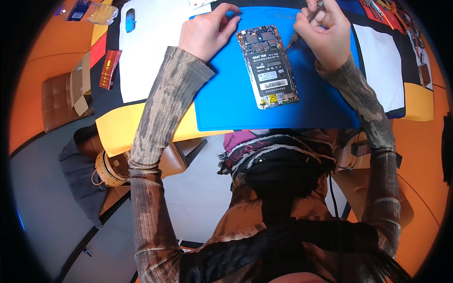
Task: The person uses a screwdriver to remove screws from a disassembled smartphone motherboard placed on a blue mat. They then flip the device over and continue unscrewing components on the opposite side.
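An opened smartphone (271,68), its circuit board and black battery (268,70) exposed, lies on a blue work mat (222,106). My right hand (328,37) is closed around a slim, dark, pointed tool (293,39), perhaps a screwdriver. Its tip is at the phone's upper right edge; I cannot tell whether it touches. To the left of the phone's top end, my left hand (206,32) rests at the mat with curled fingers, thumb and forefinger apart, holding nothing visible.
White sheets (146,66) flank the mat. At the far left are a clear plastic bottle (96,12), a blue-and-black object (130,21) and a red strip (109,69). Metal tools (375,8) lie at the far right. A yellow cloth (122,125) covers the near table edge.
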Demonstrator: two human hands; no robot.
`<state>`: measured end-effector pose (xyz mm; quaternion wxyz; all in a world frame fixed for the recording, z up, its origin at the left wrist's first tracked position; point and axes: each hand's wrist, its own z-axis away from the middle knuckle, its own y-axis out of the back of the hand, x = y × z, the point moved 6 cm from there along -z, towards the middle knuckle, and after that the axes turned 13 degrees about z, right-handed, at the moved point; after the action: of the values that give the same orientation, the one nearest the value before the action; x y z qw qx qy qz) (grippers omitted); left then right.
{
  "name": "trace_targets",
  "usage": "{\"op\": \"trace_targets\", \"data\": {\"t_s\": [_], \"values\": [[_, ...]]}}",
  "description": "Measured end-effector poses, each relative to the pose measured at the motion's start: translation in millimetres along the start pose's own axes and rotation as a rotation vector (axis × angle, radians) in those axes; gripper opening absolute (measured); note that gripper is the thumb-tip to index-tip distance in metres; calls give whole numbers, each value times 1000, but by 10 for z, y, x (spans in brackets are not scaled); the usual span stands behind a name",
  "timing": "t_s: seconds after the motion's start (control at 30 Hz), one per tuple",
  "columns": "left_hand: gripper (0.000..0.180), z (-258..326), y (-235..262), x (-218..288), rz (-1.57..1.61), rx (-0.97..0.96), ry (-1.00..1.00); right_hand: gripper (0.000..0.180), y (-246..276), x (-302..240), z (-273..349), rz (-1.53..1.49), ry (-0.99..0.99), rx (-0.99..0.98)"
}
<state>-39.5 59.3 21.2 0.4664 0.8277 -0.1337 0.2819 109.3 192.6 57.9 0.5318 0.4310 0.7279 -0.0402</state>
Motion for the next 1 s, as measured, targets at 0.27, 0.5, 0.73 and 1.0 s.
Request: {"op": "trace_targets", "data": {"t_s": [0.27, 0.5, 0.73, 1.0], "values": [[12, -21, 55, 143, -2, 49, -73, 28, 59, 52, 141, -10, -29, 50], [12, -19, 47, 136, 25, 30, -73, 28, 24, 93, 124, -18, -17, 1], [13, -15, 41, 114, 16, 17, -49, 28, -11, 81, 111, 11, 17, 9], [13, -25, 47, 122, 3, 12, -70, 28, -21, 111, 127, -16, 6, -4]]}}
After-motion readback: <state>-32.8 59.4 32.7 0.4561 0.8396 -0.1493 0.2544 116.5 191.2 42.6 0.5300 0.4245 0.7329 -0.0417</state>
